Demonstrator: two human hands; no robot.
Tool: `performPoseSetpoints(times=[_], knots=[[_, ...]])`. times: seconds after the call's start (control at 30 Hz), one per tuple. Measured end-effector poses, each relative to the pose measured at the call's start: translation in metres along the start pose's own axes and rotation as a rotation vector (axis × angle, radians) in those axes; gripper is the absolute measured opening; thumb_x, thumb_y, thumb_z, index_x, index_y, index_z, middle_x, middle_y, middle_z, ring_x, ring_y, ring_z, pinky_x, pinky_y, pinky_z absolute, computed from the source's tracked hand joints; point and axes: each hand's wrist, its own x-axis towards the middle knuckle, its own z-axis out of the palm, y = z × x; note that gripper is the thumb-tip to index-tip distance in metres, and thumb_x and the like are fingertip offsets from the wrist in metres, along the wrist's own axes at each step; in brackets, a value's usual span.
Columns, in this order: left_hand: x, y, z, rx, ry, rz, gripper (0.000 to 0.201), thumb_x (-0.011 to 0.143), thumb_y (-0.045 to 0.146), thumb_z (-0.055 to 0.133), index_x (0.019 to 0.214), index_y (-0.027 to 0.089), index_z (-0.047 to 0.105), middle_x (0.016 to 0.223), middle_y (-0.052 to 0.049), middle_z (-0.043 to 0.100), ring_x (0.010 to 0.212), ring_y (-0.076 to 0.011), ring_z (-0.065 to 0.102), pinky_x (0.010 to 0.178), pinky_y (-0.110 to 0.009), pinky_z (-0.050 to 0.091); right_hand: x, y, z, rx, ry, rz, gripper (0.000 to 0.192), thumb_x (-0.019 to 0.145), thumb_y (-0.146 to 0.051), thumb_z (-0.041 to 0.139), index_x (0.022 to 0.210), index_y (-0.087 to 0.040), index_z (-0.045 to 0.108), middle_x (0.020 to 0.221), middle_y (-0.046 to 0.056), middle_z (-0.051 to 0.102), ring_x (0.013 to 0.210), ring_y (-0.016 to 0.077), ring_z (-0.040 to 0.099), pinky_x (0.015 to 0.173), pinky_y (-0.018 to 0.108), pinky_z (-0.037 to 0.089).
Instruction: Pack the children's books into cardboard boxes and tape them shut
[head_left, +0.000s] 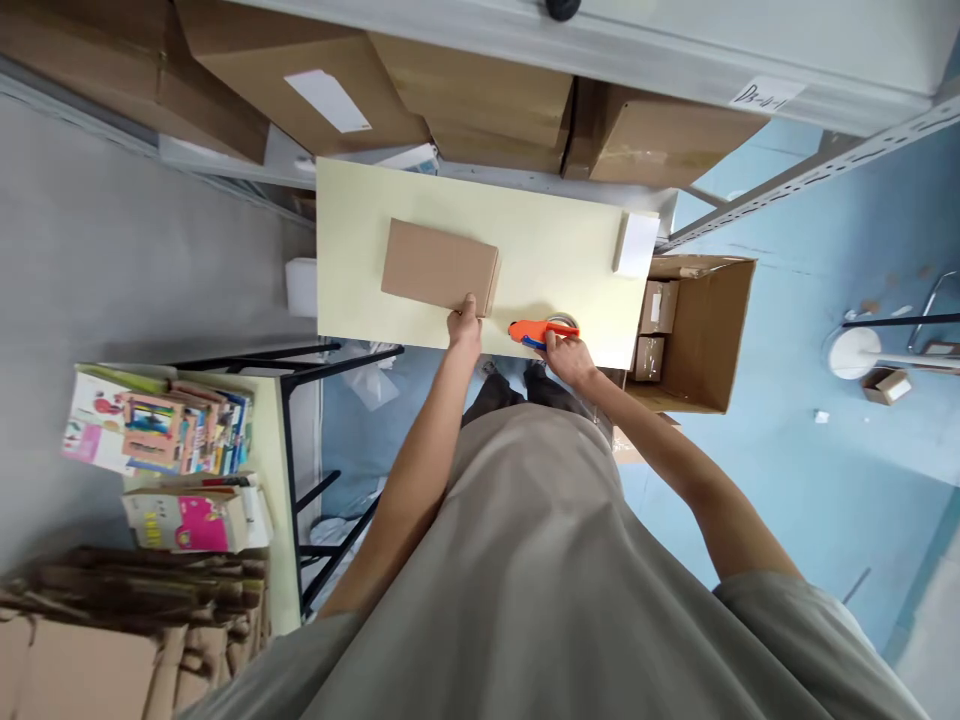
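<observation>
On the pale yellow table (pixel 352 300) lies a closed brown cardboard box (pixel 439 265). My left hand (pixel 466 328) grips its near right corner, thumb on top and the other fingers hidden under or behind the edge. My right hand (pixel 570 358) is closed round an orange and blue tape dispenser (pixel 536 332), with a roll of tape at its far side. The dispenser is over the table's near edge, to the right of the box and apart from it. A stack of white labels or paper (pixel 636 245) sits at the table's right end.
Right of the table stands an open carton (pixel 709 340) with small boxes inside. Large cartons (pixel 487 95) fill the shelf behind the table. At left, a side table holds books (pixel 184 430) and a pile of flattened cardboard (pixel 90 650). A metal shelf post (pixel 810 170) rises at right.
</observation>
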Motion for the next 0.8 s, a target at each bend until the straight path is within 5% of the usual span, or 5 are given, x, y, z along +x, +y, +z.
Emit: performPoseSetpoints(times=[0.2,0.4,0.67,0.8], knots=[[0.005,0.021,-0.044,0.057,0.104,0.007,0.032,0.094,0.028,0.095,0.116,0.025,0.072,0.146,-0.011,0.081,0.143,-0.0235,0.074,0.123,-0.039,0.06,0.026,-0.012,0.013,-0.034,-0.017,-0.246,0.061,0.125,-0.035,0.03,0.164,0.01,0.044,0.14,0.038,0.076,0.134,0.0394,0.078,0.114,0.046,0.054],[0.013,0.025,-0.046,0.102,0.123,0.179,0.062,0.084,0.041,0.102,0.133,0.027,0.068,0.157,-0.014,0.075,0.147,-0.0282,0.072,0.125,-0.049,0.061,0.045,-0.018,0.018,-0.025,-0.03,-0.34,0.057,0.124,-0.031,0.032,0.16,0.011,0.049,0.141,0.039,0.075,0.133,0.0404,0.077,0.112,0.046,0.055],[0.012,0.028,-0.047,0.168,0.159,0.196,0.056,0.083,0.039,0.1,0.124,0.027,0.063,0.154,-0.014,0.075,0.149,-0.03,0.07,0.121,-0.05,0.064,0.031,0.063,0.014,-0.025,-0.013,-0.201,0.057,0.124,-0.036,0.037,0.161,0.006,0.044,0.139,0.039,0.076,0.13,0.0406,0.078,0.108,0.046,0.055],[0.012,0.028,-0.047,0.187,0.13,0.196,0.058,0.081,0.041,0.1,0.123,0.028,0.062,0.154,-0.014,0.075,0.148,-0.0315,0.071,0.118,-0.053,0.065,0.058,0.09,-0.012,-0.034,0.072,-0.146,0.057,0.124,-0.035,0.037,0.162,0.007,0.043,0.136,0.038,0.078,0.127,0.0406,0.08,0.109,0.047,0.054]])
